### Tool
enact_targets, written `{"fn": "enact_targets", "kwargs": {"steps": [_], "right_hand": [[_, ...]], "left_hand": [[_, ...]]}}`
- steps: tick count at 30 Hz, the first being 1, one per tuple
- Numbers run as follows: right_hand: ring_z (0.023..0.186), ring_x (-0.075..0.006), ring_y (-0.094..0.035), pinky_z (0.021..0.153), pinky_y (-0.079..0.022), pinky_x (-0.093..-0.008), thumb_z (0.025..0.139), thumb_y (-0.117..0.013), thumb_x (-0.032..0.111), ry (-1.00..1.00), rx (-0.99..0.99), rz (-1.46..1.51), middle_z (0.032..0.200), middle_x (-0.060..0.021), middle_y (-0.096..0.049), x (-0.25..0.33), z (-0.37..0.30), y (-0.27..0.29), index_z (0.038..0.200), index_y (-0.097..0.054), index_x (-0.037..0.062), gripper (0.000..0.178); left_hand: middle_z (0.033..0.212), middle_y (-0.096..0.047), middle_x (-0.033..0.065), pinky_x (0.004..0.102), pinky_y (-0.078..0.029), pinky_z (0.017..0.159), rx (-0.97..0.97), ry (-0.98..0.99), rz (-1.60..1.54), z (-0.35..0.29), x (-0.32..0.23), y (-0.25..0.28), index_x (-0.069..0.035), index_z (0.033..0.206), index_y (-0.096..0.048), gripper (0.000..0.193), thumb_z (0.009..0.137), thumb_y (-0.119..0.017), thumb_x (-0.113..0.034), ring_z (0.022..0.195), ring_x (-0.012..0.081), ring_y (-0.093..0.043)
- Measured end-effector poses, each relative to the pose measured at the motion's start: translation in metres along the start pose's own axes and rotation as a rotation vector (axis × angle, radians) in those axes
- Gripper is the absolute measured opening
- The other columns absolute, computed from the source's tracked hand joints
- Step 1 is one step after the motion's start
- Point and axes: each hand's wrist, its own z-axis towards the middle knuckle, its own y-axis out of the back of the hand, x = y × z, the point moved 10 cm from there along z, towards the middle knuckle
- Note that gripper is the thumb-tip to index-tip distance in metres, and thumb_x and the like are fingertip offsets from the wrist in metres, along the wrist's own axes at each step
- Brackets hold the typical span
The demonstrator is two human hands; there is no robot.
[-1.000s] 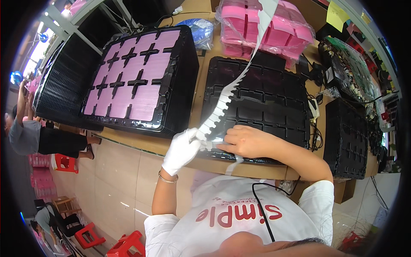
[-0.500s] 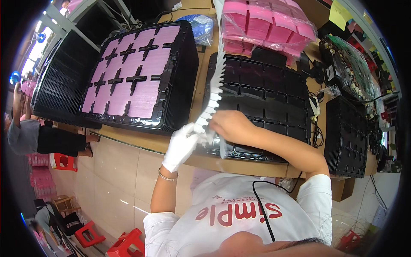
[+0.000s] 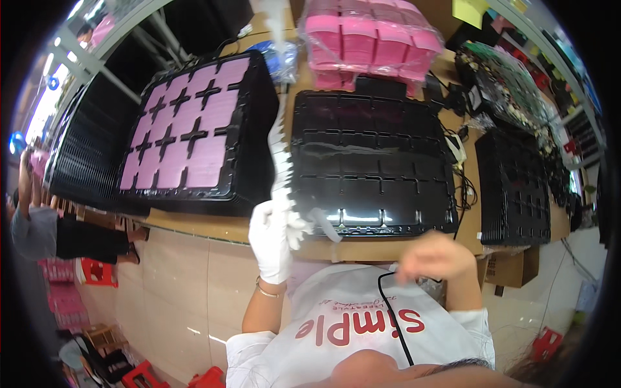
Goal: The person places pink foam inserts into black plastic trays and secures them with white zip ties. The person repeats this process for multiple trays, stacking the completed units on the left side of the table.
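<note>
A long white strip (image 3: 282, 165) with small tabs along one edge hangs over the table, running from the far side toward me. My left hand (image 3: 272, 236), in a white glove, is closed around its near end, by the corner of the tray stack. At the right, in front of my shirt, my bare right hand (image 3: 433, 260) is off the table's front edge and blurred; its fingers cannot be made out clearly. A black compartment tray (image 3: 375, 168) lies in the middle of the table, and a short translucent strip (image 3: 325, 224) overlaps its front edge.
At left stands a tall stack of black trays (image 3: 259, 142), with pink sheets (image 3: 207, 145) in the top one. Behind are wrapped pink bundles (image 3: 369, 42). Another black stack (image 3: 514, 187), cables (image 3: 464, 191) and circuit boards (image 3: 504, 81) are at right. A person (image 3: 71, 236) stands far left.
My right hand has come away from the strip, moving right and toward me. My left hand still holds the strip, which has shifted left relative to the tray. The view has shifted slightly.
</note>
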Motion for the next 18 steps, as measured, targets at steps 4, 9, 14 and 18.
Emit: {"fn": "enact_targets", "kwargs": {"steps": [4,9,14,18], "right_hand": [[0.084,-0.012,-0.062,0.071,-0.048,-0.0265,0.102,-0.05,0.016,-0.532,0.145,0.254,0.098,-0.0066,-0.07,-0.17,-0.158,-0.061,0.108,-0.068,0.0015,0.023],[0.083,-0.0191,-0.062,0.07,-0.046,-0.033,0.097,-0.056,0.024,-1.361,-0.511,-0.12,0.101,-0.0073,-0.069,-0.424,-0.307,-0.054,0.113,-0.065,-0.0001,0.03],[0.087,-0.0202,-0.062,0.073,-0.046,-0.0337,0.097,-0.054,0.025,-0.988,-1.171,-0.249,0.103,-0.0091,-0.068,-0.47,-0.238,0.023,0.112,-0.065,-0.0003,0.032],[0.089,-0.0212,-0.062,0.076,-0.046,-0.0342,0.097,-0.053,0.027,-0.892,-1.301,-0.227,0.105,-0.0105,-0.068,-0.472,-0.211,0.045,0.111,-0.065,-0.0005,0.033]], "left_hand": [[0.073,-0.064,0.0079,0.0171,-0.038,0.038,0.02,0.055,-0.095,0.004,0.007,0.006,-0.004,0.099,-0.054,0.015,0.099,-0.058,-0.019,0.048,0.01,-0.056],[0.081,-0.063,0.0075,0.0194,-0.043,0.055,0.05,-0.024,-0.125,0.003,0.017,0.009,-0.004,0.098,-0.057,0.012,0.098,-0.059,-0.016,0.061,0.0073,-0.054],[0.087,-0.061,0.0018,0.0192,-0.038,0.056,0.051,-0.024,-0.014,-0.019,0.017,0.009,-0.005,0.101,-0.06,0.011,0.099,-0.057,-0.015,0.058,0.003,-0.043],[0.085,-0.061,0.0025,0.0185,-0.038,0.055,0.002,-0.066,0.091,-0.033,0.011,0.012,-0.005,0.1,-0.06,0.011,0.098,-0.058,-0.015,0.062,0.0063,-0.05]]}}
